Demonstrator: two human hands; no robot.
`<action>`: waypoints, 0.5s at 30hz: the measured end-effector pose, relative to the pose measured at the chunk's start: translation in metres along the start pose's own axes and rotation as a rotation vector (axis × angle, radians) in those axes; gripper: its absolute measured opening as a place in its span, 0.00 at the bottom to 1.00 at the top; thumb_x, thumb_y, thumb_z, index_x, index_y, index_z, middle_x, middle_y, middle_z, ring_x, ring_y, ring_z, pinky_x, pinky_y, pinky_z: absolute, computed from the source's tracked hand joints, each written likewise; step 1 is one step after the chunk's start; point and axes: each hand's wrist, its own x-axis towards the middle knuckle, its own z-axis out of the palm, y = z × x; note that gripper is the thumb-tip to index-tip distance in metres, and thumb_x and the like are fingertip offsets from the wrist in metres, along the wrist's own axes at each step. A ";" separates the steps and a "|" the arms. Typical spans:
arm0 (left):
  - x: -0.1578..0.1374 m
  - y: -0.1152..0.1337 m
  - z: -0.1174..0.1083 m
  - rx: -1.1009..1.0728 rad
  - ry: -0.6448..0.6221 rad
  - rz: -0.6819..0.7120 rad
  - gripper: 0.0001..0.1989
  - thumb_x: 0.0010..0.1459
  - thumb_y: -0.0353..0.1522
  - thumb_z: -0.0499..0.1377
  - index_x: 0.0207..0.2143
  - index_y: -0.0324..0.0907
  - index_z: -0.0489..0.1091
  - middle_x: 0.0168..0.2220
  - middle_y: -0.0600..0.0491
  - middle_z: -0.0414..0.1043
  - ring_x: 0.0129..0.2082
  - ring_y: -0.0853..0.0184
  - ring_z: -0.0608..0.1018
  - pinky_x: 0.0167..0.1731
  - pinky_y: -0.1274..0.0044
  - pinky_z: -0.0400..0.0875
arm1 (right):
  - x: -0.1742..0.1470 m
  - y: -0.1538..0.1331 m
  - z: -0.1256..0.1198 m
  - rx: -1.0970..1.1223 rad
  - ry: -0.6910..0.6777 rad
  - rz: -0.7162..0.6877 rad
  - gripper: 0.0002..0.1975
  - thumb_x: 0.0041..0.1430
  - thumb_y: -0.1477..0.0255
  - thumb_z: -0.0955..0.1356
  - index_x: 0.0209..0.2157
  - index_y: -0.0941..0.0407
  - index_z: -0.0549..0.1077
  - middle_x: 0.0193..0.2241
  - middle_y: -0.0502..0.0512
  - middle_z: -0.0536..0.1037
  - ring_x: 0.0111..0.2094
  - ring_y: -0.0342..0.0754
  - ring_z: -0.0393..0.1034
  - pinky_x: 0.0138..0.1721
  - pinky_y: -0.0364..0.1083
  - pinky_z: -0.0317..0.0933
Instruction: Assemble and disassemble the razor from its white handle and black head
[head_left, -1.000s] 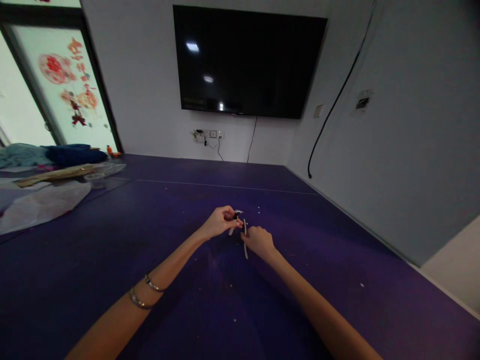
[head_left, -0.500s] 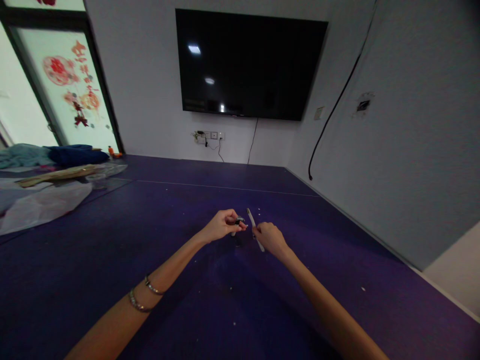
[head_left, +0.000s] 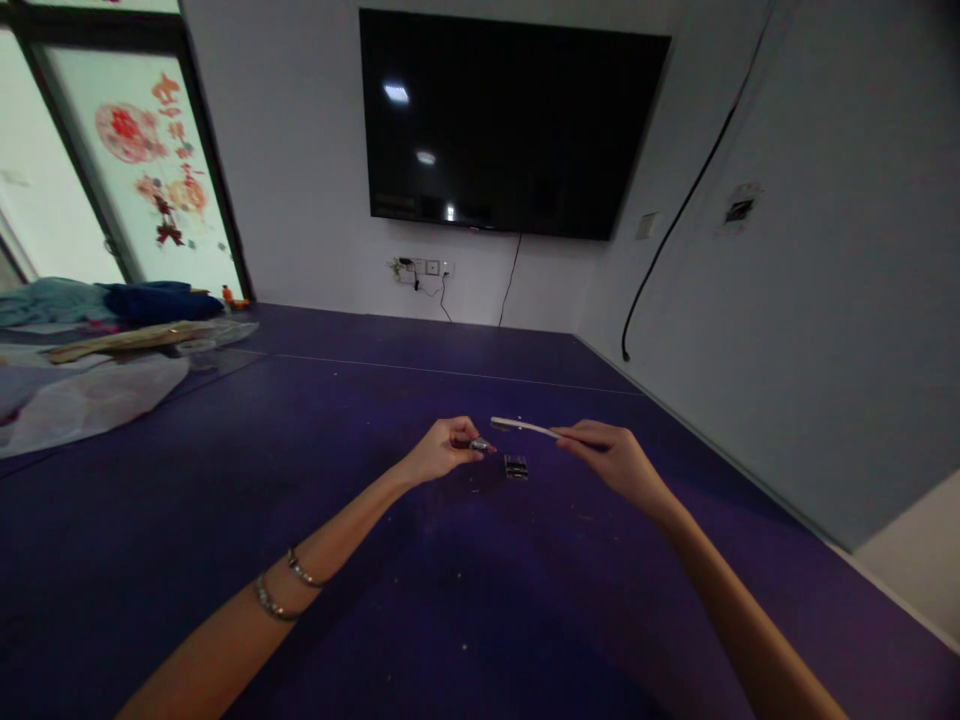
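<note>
1. Your left hand (head_left: 442,452) pinches a small shiny metal piece (head_left: 481,444) above the purple felt-like surface (head_left: 375,600).
2. Your right hand (head_left: 611,460) grips a thin pale strip (head_left: 521,426), held level.
3. A small dark ridged block (head_left: 515,466) lies between them.

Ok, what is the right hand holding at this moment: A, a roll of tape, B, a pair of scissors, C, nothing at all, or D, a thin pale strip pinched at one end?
D: the right hand pinches one end of a thin pale strip that points toward the left hand, above the purple floor.
</note>
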 end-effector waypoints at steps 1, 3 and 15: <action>0.000 0.000 0.000 -0.002 -0.001 0.004 0.11 0.43 0.24 0.63 0.25 0.38 0.61 0.31 0.50 0.76 0.33 0.68 0.77 0.36 0.75 0.67 | 0.000 -0.004 0.000 0.003 -0.001 -0.014 0.12 0.55 0.65 0.65 0.38 0.54 0.77 0.31 0.55 0.77 0.33 0.46 0.70 0.35 0.44 0.62; -0.001 -0.001 0.001 0.005 0.002 0.007 0.11 0.43 0.25 0.63 0.25 0.38 0.61 0.30 0.51 0.76 0.32 0.68 0.77 0.34 0.76 0.67 | -0.001 -0.012 0.002 0.011 -0.005 -0.039 0.12 0.55 0.65 0.66 0.38 0.53 0.77 0.33 0.54 0.77 0.34 0.46 0.70 0.37 0.45 0.62; -0.007 0.005 0.009 -0.021 -0.007 0.003 0.12 0.42 0.25 0.63 0.23 0.39 0.60 0.31 0.49 0.76 0.34 0.66 0.77 0.33 0.76 0.67 | -0.001 -0.013 0.011 0.015 0.058 -0.013 0.12 0.54 0.64 0.66 0.37 0.52 0.77 0.33 0.55 0.77 0.33 0.47 0.70 0.36 0.47 0.63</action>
